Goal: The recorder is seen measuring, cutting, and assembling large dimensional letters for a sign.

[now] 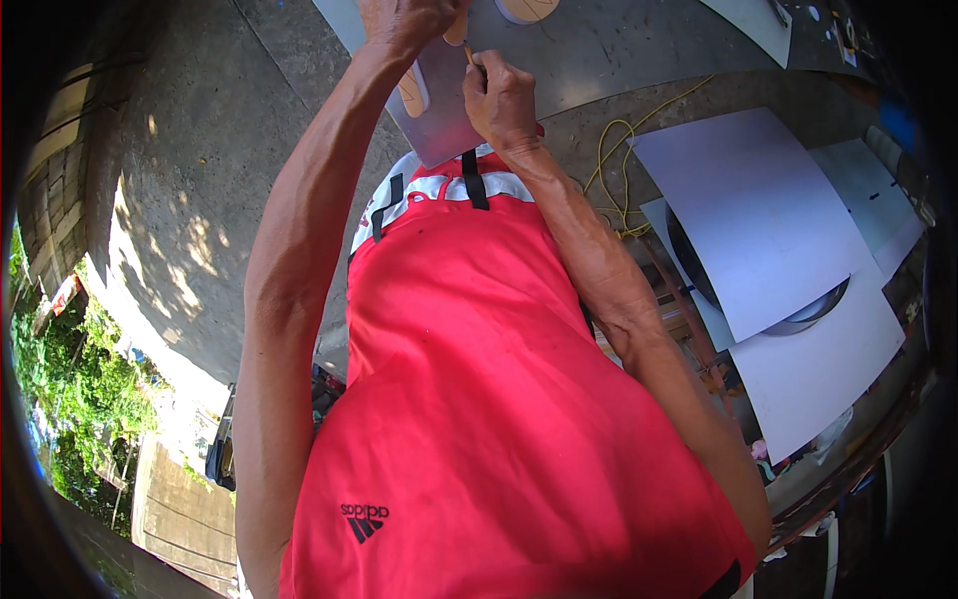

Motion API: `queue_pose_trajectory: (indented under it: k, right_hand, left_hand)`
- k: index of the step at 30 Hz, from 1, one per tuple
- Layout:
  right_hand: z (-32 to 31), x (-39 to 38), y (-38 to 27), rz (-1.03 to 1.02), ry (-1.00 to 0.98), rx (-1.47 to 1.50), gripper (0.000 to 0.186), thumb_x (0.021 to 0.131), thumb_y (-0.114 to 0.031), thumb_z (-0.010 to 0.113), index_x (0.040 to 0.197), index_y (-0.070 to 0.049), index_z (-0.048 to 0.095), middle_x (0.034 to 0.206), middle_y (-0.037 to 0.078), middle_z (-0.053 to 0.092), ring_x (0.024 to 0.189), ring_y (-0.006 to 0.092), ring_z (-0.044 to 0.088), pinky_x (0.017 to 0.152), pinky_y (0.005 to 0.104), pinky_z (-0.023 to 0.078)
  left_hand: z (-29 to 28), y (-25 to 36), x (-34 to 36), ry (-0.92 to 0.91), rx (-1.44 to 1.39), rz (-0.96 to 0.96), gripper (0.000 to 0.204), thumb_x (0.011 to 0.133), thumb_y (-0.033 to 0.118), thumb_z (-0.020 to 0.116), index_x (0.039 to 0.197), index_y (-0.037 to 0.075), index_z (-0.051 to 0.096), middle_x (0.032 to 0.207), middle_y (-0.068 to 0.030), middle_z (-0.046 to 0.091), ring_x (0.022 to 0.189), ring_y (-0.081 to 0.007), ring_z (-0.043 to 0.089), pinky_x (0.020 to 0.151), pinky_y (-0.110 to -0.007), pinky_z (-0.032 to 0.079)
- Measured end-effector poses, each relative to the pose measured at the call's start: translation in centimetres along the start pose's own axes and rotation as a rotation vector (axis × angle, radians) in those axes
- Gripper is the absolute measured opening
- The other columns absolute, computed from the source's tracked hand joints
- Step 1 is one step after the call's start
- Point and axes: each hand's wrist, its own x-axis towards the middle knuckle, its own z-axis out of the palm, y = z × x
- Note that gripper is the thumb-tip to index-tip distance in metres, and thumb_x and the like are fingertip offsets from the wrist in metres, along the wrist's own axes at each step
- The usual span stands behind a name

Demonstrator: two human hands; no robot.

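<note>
At the top edge, my left hand [409, 22] is curled beside a small tan piece [455, 32]; its fingertips are partly cut off, so what they hold is unclear. My right hand [499, 100] is closed around a thin yellow pencil-like stick [469, 56], its tip near that piece. Beneath both hands lies a grey metal sheet [437, 140] on a larger dark grey work surface [639, 45]. An elongated tan shape with dark lines [412, 95] lies partly under my left wrist, and a rounded tan piece [524, 10] sits farther up.
To the right, several pale sheets [748, 200] rest over a dark round object [689, 260], near a yellow cord [614, 135]. A cut pale sheet [758, 30] is at the top right. Concrete floor [200, 150] and sunlit plants [55, 379] show at left.
</note>
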Motion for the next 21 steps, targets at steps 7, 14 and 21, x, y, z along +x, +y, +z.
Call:
queue_pose_trajectory:
  k: [7, 14, 21]
  right_hand:
    - [0.6, -1.8, -1.0, -0.062, -0.023, 0.104, 0.007, 0.092, -0.001, 0.065, 0.096, 0.001, 0.061, 0.080, 0.024, 0.067, 0.077, 0.0450, 0.069, 0.064, 0.0486, 0.053]
    - [0.4, -0.7, 0.8, -0.017, -0.088, 0.056, 0.009, 0.096, -0.006, 0.065, 0.102, -0.001, 0.062, 0.070, 0.013, 0.067, 0.055, 0.0231, 0.070, 0.052, 0.0366, 0.052]
    - [-0.3, 0.4, 0.1, -0.099, -0.089, -0.036, 0.009, 0.092, -0.001, 0.066, 0.100, 0.002, 0.063, 0.083, 0.024, 0.069, 0.076, 0.0440, 0.070, 0.065, 0.0474, 0.054]
  left_hand:
    - [-0.4, 0.1, 0.0, -0.018, 0.001, -0.009, 0.085, 0.073, 0.030, 0.089, 0.142, 0.002, 0.050, 0.150, -0.0196, 0.046, 0.140, -0.0450, 0.036, 0.116, -0.050, 0.037]
    - [-0.2, 0.5, -0.3, 0.038, -0.029, -0.009, 0.083, 0.071, 0.029, 0.088, 0.141, 0.004, 0.051, 0.152, -0.0181, 0.046, 0.138, -0.0462, 0.041, 0.114, -0.050, 0.041]
    - [-0.5, 0.4, -0.2, 0.062, -0.041, -0.015, 0.082, 0.073, 0.026, 0.088, 0.143, 0.006, 0.049, 0.149, -0.0152, 0.048, 0.138, -0.0441, 0.041, 0.112, -0.051, 0.043]
